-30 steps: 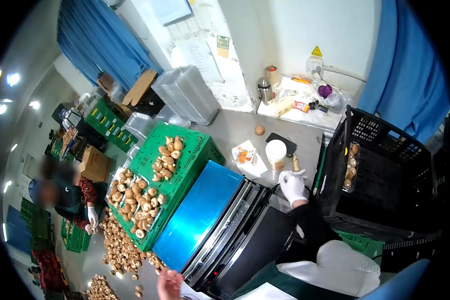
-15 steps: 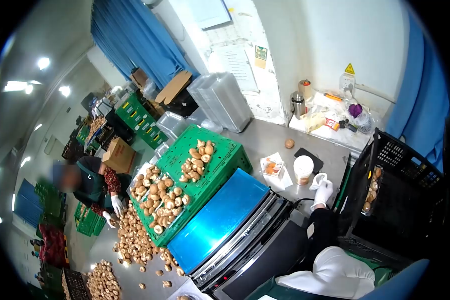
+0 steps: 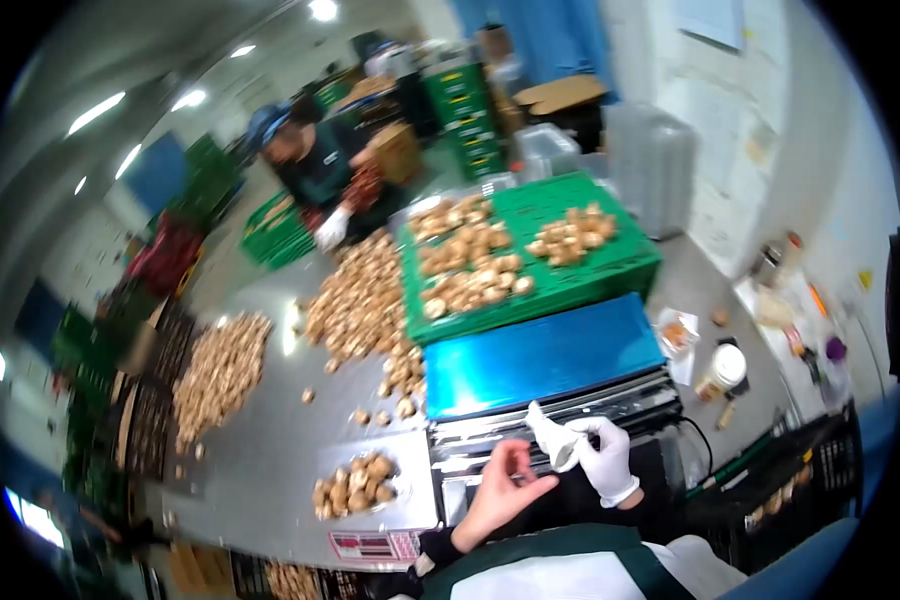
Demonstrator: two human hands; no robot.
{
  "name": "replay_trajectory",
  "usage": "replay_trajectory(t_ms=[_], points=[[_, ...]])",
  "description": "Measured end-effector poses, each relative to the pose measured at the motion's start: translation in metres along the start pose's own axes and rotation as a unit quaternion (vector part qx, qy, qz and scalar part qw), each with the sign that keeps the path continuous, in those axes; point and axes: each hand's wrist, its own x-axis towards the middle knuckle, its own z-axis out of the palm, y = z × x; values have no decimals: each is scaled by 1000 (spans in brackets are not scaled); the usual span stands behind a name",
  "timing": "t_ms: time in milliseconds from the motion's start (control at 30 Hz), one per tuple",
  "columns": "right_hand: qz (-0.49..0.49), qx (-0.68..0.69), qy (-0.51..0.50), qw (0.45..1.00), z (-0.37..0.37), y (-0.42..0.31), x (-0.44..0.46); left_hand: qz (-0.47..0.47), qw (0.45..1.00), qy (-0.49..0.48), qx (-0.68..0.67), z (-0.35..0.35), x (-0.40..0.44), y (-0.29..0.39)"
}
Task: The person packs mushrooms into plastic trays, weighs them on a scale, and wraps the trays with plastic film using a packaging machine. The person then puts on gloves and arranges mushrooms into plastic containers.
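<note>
1. The right hand [image 3: 610, 466], covered in white fabric, pinches a limp, loose white glove [image 3: 550, 438] between thumb and fingers; the glove sticks out from the fingertips on the side facing the left hand.
2. The bare left hand [image 3: 500, 492] is just beside the loose glove, fingers curved and thumb spread away from them, its grasp empty; whether a fingertip brushes the glove I cannot tell.
3. Both hands are over the near part of a black and silver machine with a flat, shiny blue panel [image 3: 545, 358]; the glove's tip points toward that panel.
4. Left of the machine, a cluster of brown mushrooms [image 3: 355, 487] sits on a pale, flat surface.
5. Beyond the panel, a green perforated plastic crate [image 3: 532, 205] carries more mushroom groups on top.
6. To the right stands a white round tub [image 3: 728, 366].
7. Across the grey metal tabletop [image 3: 280, 425] lie two mushroom heaps; a co-worker's white-gloved hand [image 3: 332, 229] is near the larger one.
</note>
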Motion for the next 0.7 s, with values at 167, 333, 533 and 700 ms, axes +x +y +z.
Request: replay_trajectory(t_ms=[167,333,533,700], points=[[-83,-108,-137,981,37,-5,-15,11,990,86,-109,-11,-13,-53],[-15,-84,-203,976,63,47,-25,46,991,-27,-125,-16,-31,-94],[139,80,-397,904,69,25,-32,-44,987,147,-40,-41,-47,-101],[268,125,-484,824,68,33,-34,-110,923,137,-343,-48,-53,-117]])
